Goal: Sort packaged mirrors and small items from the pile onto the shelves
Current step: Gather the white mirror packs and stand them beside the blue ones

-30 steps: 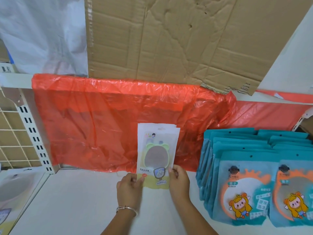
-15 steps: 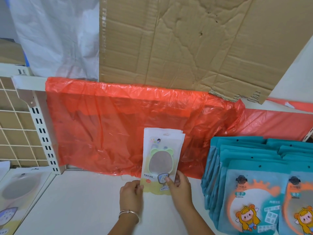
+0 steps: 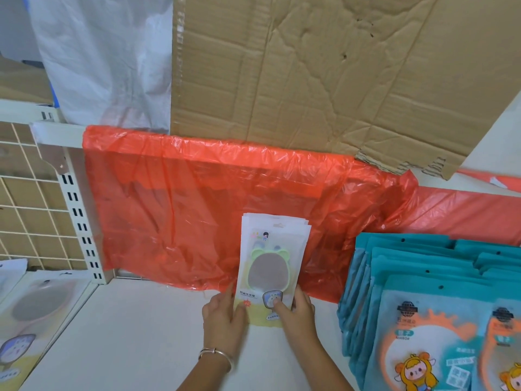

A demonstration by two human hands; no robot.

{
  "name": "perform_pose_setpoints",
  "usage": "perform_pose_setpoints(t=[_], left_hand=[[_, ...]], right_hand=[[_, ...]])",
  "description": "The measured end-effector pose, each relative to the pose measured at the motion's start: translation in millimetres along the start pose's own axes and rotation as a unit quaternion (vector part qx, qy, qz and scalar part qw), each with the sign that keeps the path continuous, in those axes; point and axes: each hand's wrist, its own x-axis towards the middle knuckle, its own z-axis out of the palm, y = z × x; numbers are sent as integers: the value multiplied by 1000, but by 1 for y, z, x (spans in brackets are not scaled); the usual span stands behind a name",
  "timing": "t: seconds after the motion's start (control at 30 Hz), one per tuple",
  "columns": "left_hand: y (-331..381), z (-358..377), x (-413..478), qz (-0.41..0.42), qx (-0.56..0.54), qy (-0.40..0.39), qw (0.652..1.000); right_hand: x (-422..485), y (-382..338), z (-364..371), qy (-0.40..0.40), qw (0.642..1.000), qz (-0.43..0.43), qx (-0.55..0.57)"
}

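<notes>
A stack of white packaged mirrors point(image 3: 270, 258), the front one showing a green bear-shaped mirror, stands upright on the white shelf point(image 3: 135, 334) against red plastic sheeting point(image 3: 183, 207). My left hand point(image 3: 224, 314) grips the stack's lower left edge. On the lower right edge sits my right hand point(image 3: 296, 309), its thumb pressed on the front pack and its fingers behind. A silver bracelet circles my left wrist.
Rows of teal packaged mirrors point(image 3: 423, 311) with cartoon figures stand to the right. Larger white mirror packs point(image 3: 31, 314) lie on the neighbouring shelf at left, beyond a slotted upright point(image 3: 81, 230). Flattened cardboard point(image 3: 324, 77) and a white plastic sheet point(image 3: 110, 60) hang above.
The stack has shifted slightly right and down in view as my head moved closer. My right thumb has slid onto the front of the pack; both hands stay on the stack.
</notes>
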Motion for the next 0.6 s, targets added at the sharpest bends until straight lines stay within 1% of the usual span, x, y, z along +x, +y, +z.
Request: perform_pose_setpoints(t=[0.07, 0.13, 0.27, 0.33, 0.4, 0.53, 0.6], left_hand=[[5, 4, 5, 14, -32, -8, 999], [12, 7, 14, 20, -45, 3, 999], [19, 8, 24, 19, 23, 4, 1000], [13, 10, 22, 7, 23, -10, 1000], [8, 9, 18, -15, 2, -18, 1000], [20, 0, 13, -51, -63, 10, 997], [37, -4, 18, -31, -99, 12, 995]], right_hand=[[8, 7, 4, -6, 1000, -6, 10], [16, 14, 6, -12, 1000, -11, 9], [-8, -28, -9, -15, 997, -20, -71], [-10, -33, -13, -16, 994, -17, -110], [-11, -33, -14, -22, 992, -19, -121], [-9, -35, -16, -20, 995, -30, -96], [-6, -44, -18, -11, 994, -39, -104]])
